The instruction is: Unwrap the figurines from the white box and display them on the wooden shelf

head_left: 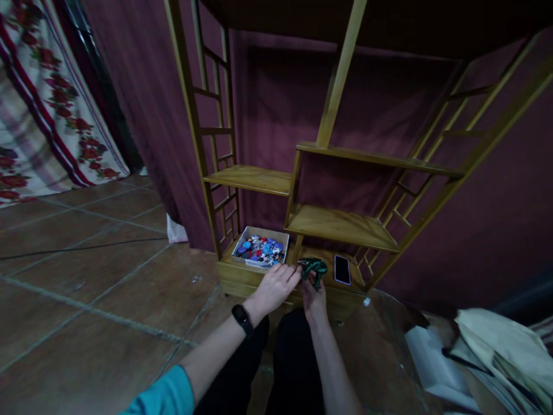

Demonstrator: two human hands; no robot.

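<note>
A small dark green figure with black markings (313,266), which looks like a toy animal with legs, is held up in front of the shelf unit. My right hand (314,297) grips it from below, fingers closed around its lower part. From the left, my left hand (279,283), with a black band on the wrist, pinches its left end. The fingertips of both hands are partly hidden. Just beyond my left hand, a shallow cardboard box (283,235) full of small colourful pieces stands on the lowest shelf.
A phone (342,270) lies on the bottom shelf to the right. The wooden shelf unit (248,180) has stepped boards and lattice sides, against a purple curtain (142,115). Pale bags (503,340) and a white box (436,363) sit at right. A black cable (82,248) crosses the tiled floor.
</note>
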